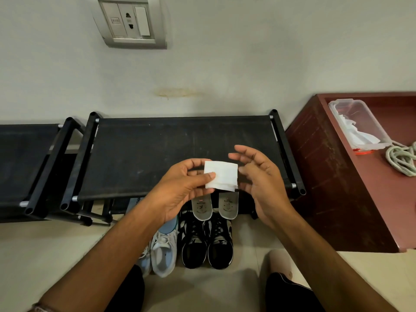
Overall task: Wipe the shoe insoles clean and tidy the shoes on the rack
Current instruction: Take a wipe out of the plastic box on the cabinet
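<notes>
head view, hands: left hand [180, 188] has a folded white wipe [221, 175] pinched, thumb lying on its near-left corner and the other fingers curled behind the far edge. right hand [258, 183] is relaxed, fingers loosely spread with nothing in them, fingertips just beside the wipe's right edge, might be brushing it, hard to say from here.

head view, wipe: small square, folded over in layers, sitting between the two sets of fingers, up over the front edge of the shoe rack [180, 154].

head view, insoles: two grey insoles [215, 208] side by side, right under the fingers, heel ends poking out past the rack's front bar. toe ends are hidden behind the wipe and hands.

head view, shoes: black sneakers [207, 244] on the floor below the insoles, nearer than the fingers. white and light blue sneakers [163, 251] just left of them, under the left wrist.

head view, off to the side: second black rack [27, 158] well left of the left hand. reddish wooden table [337, 176] right of the right hand, with a clear plastic box [358, 124] holding white stuff, and a coiled pale cord [403, 158] next to it.

head view, wall: switch and socket plate [129, 21] up above everything.
</notes>
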